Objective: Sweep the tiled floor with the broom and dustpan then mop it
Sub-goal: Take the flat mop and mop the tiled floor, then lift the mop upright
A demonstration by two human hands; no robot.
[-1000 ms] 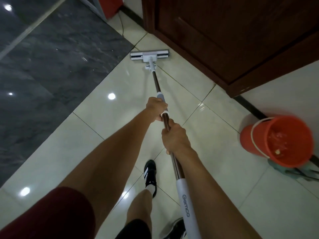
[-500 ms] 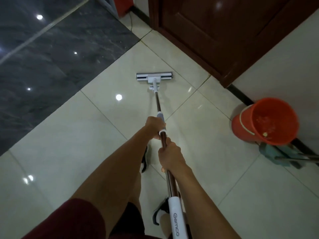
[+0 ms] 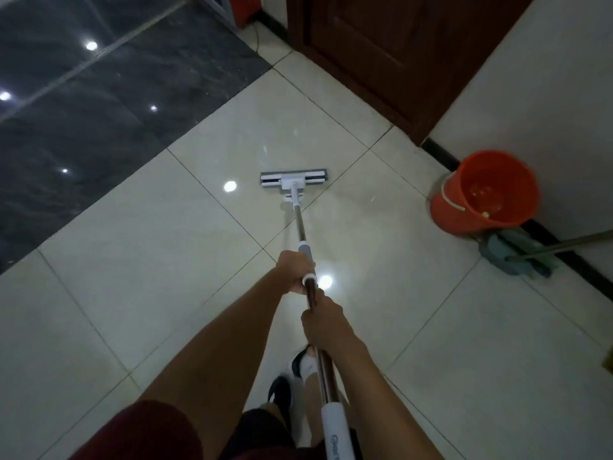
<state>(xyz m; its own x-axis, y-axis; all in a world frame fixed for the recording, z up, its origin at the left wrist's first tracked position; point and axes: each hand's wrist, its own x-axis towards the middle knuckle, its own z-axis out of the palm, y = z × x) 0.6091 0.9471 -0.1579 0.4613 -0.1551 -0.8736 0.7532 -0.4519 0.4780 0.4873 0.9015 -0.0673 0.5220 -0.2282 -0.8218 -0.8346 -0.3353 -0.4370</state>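
A flat white and grey mop head point(image 3: 294, 179) rests on the cream tiled floor point(image 3: 149, 267) in front of me. Its metal pole point(image 3: 300, 224) runs back toward my body, ending in a white grip point(image 3: 336, 429). My left hand point(image 3: 295, 272) is closed around the pole at the grey collar, farther from me. Just below it, my right hand point(image 3: 323, 323) grips the pole too. The two hands are close together, a short gap between them.
An orange bucket point(image 3: 486, 192) with water stands by the right wall. A teal cloth mop point(image 3: 514, 254) lies beside it, its stick point(image 3: 570, 244) angled off right. A dark wooden door point(image 3: 391, 54) is ahead. Dark marble floor point(image 3: 83, 111) fills the left. My shoes point(image 3: 285, 386) are below.
The mop head has slid back toward me, away from the door, over about a tile. Both hands stayed gripped on the pole, and I have stepped backward.
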